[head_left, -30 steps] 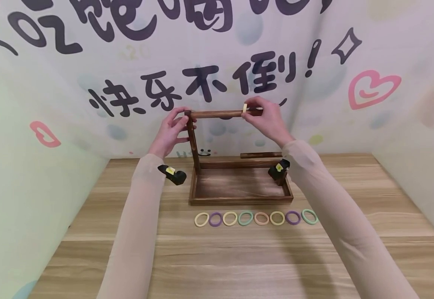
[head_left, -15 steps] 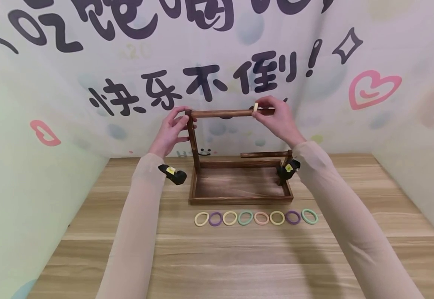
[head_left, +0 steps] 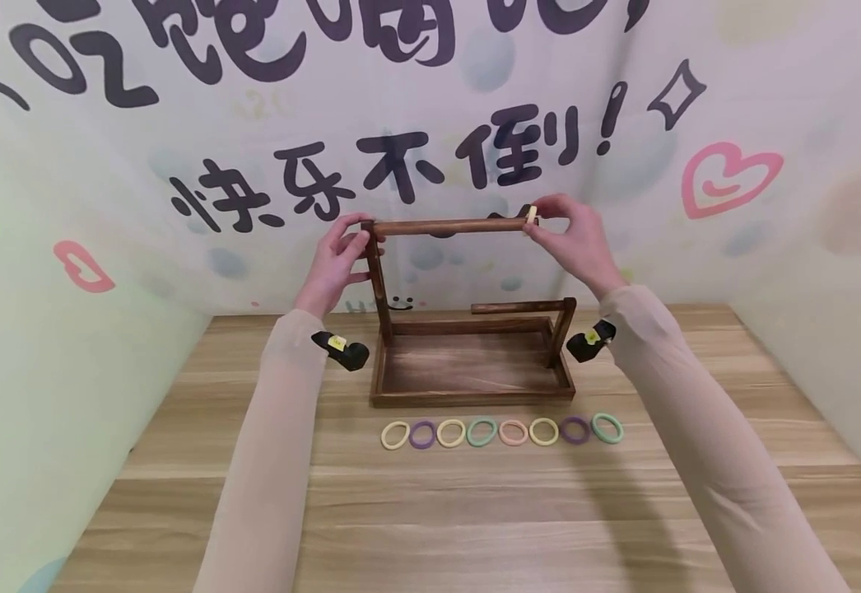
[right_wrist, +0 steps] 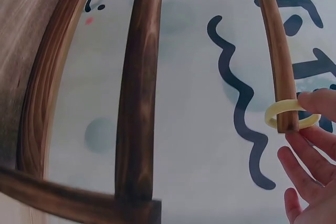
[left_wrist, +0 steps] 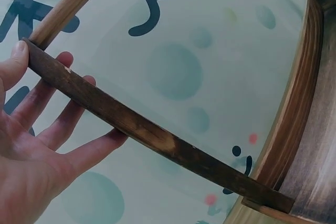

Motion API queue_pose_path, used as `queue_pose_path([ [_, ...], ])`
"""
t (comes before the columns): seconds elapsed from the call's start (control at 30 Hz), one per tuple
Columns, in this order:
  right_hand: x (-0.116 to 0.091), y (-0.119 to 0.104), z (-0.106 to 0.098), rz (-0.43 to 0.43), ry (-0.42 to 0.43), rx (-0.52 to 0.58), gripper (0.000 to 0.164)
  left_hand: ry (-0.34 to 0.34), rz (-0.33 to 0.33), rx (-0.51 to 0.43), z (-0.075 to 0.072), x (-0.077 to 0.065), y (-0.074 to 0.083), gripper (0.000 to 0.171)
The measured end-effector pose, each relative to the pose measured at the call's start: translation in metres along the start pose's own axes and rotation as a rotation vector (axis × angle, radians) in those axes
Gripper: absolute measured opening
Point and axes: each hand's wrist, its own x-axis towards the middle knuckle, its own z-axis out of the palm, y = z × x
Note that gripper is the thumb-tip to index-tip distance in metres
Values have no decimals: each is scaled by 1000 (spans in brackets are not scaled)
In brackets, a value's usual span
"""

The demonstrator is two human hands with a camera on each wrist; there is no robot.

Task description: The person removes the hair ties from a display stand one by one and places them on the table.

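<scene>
My left hand (head_left: 332, 268) holds the top of the left post (head_left: 381, 292) of a dark wooden rack. In the left wrist view its thumb is on the post's upper end, with fingers behind the post. A pale yellow hair tie (right_wrist: 270, 115) encircles the upper bar (head_left: 453, 226) close to that bar's free right end. Thumb and fingers of my right hand (head_left: 577, 243) pinch this tie from the right. No other tie is on the upper bar or on the shorter lower bar (head_left: 512, 307).
The rack's shallow tray (head_left: 475, 400) stands on the wood-grain table (head_left: 430, 519). In front of it lies a row of several hair ties, among them a purple tie (head_left: 574, 442), a green tie (head_left: 608, 441) and a pink tie (head_left: 514, 445). A printed cloth (head_left: 327, 99) hangs behind.
My right hand has slid the yellow hair tie rightward along the upper bar to its free end. The left hand keeps its hold on the post.
</scene>
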Motion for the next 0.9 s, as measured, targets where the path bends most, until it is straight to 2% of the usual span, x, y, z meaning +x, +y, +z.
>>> queue_pose_path([
  [0.3, -7, 9, -9, 58, 13, 11, 34, 20, 15, 4, 0, -3, -2, 30],
  [0.5, -13, 13, -16, 80, 19, 17, 35, 29, 39, 152, -7, -3, 3, 35],
  [0.63, -21, 20, -21, 90, 10, 22, 36, 10, 28, 236, -13, -6, 5, 39],
  [0.9, -40, 39, -31, 119, -6, -3, 38, -20, 26, 244, -22, -12, 0, 42],
])
